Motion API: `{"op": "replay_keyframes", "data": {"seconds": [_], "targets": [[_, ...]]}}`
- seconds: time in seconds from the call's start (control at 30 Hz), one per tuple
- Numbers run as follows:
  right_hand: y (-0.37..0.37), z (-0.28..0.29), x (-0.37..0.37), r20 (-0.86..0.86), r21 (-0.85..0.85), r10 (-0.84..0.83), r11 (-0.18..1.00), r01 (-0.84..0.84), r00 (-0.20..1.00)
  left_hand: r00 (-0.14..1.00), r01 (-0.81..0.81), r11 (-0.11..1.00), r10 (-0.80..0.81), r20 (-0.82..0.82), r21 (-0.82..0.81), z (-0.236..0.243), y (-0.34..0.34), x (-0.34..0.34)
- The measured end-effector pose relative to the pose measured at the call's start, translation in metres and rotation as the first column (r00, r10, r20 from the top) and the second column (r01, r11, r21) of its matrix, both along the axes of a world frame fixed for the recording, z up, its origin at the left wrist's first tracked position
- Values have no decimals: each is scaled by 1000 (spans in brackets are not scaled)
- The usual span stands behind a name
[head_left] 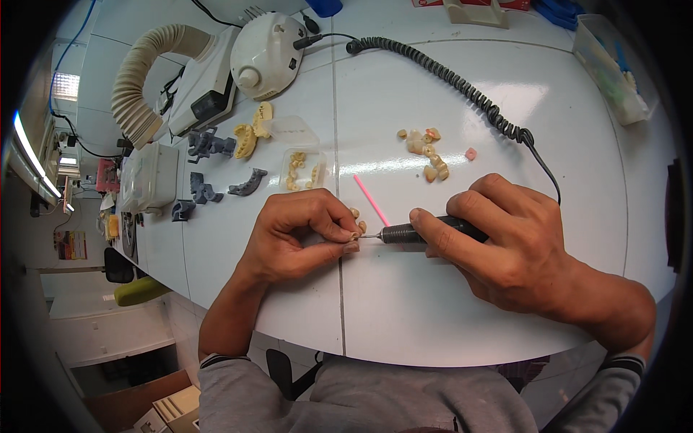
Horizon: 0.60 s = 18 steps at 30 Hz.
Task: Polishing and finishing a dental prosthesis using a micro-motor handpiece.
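Observation:
My left hand [307, 234] pinches a small tooth-coloured piece [354, 236] between thumb and fingertips. My right hand [509, 252] is closed on a black rotary handpiece [397, 234], whose thin metal bur reaches to the piece in my left fingers. Just behind my fingertips lie small beige pieces [354, 213] and a thin pink stick [370, 198]. Farther back, on the right, is a loose group of tooth-coloured crowns [426, 148] with a small pink piece [471, 154]. The handpiece's coiled cord [462, 83] runs back to a white control unit [267, 54].
A white hose unit [195, 83], yellow dental casts [247, 141], grey moulds [204, 187], an open small box [302, 170] of pieces and a clear lidded container [148, 177] stand at the left. A plastic bin [606, 68] sits back right on the tabletop [577, 180].

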State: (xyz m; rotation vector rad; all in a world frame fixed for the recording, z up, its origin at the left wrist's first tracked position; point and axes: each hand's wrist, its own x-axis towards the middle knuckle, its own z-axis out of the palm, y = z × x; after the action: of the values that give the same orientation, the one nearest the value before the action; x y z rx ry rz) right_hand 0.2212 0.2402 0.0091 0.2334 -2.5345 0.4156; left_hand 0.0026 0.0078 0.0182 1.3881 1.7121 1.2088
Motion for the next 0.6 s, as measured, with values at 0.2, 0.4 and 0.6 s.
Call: {"op": "replay_keyframes", "data": {"seconds": [0.2,0.4,0.6], "targets": [[0,-3,2,-2,43,-10,999,10,1000,995,24,999,-21,-98,26,0,2,1],[-2,-3,2,16,56,-25,998,24,1000,987,4,998,6,-162,62,-4,0,5],[-2,-5,3,1,63,-29,998,28,1000,984,2,997,12,-179,76,-4,1,6]]}}
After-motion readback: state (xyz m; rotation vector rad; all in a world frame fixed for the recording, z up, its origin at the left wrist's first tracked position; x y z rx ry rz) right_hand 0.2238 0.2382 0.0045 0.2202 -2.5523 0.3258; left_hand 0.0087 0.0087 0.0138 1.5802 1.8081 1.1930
